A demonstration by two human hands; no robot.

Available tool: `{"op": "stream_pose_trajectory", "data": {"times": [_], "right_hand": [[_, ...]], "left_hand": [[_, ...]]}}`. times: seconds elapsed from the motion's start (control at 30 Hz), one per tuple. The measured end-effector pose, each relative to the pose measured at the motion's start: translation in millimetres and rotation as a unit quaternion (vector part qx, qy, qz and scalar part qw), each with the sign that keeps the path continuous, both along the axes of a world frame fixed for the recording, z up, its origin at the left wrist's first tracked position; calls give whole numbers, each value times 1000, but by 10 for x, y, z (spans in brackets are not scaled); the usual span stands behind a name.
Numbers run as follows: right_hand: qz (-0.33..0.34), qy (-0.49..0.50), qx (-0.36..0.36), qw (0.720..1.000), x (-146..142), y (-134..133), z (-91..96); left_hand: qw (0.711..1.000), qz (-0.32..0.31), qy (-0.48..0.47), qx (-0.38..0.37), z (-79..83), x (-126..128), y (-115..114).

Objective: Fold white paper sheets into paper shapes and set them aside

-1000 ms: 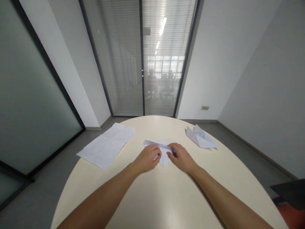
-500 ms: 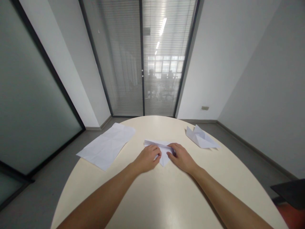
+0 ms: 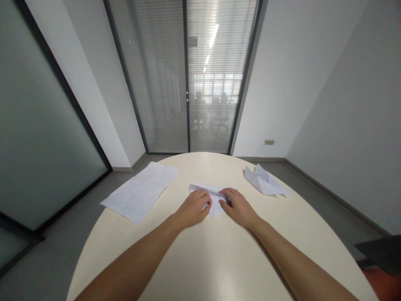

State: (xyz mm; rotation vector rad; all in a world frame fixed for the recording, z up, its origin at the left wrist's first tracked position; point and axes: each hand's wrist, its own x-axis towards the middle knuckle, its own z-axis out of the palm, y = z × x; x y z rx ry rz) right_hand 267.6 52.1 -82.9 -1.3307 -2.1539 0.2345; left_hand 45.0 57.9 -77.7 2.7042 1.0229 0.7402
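Observation:
Between my hands, a folded sheet of white paper (image 3: 215,207) lies on the cream table (image 3: 203,255). Its far edge is turned up in a long flap, and its near end comes to a point. My left hand (image 3: 194,205) is closed on the paper's left part, thumb and fingers curled together. On the right part, my right hand (image 3: 238,205) has its fingers on the flap and its thumb on the near side, gripping the paper. The fingers cover parts of both side edges.
A creased flat white sheet (image 3: 142,190) lies at the table's left, overhanging the edge. A folded paper boat (image 3: 263,180) rests near the right edge. A black and red chair (image 3: 382,259) stands at the lower right. Beyond the table are glass doors (image 3: 188,75).
Almost nothing differs. The folded paper's near tip has shifted very slightly left; both hands hold nearly the same place.

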Motion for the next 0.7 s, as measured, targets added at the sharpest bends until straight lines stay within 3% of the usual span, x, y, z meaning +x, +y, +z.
{"op": "stream_pose_trajectory", "data": {"times": [0.7], "right_hand": [[16, -24, 19, 999, 8, 9, -9]], "left_hand": [[997, 34, 27, 64, 14, -17, -43]]}}
